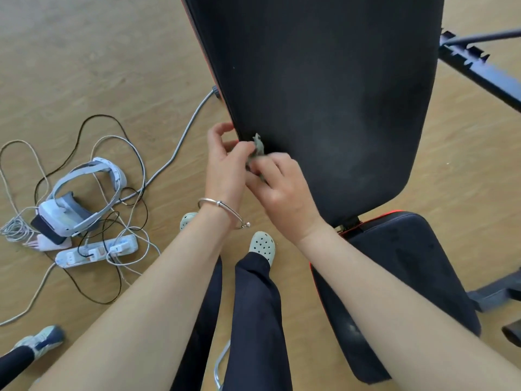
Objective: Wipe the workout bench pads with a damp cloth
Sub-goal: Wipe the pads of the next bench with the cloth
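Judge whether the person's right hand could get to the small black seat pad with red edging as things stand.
Probably yes. The right hand, gripping the small grey-green cloth at the long black back pad, has the black seat pad with red edging close by its forearm; nothing lies between.

Cables (135, 153) and headset (81, 198) clutter floor left of back pad (324, 80).

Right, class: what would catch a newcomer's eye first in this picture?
The big black back pad fills the upper middle; at its left edge the left hand and right hand hold a small cloth. On the floor at left lies a white headset among tangled cables.
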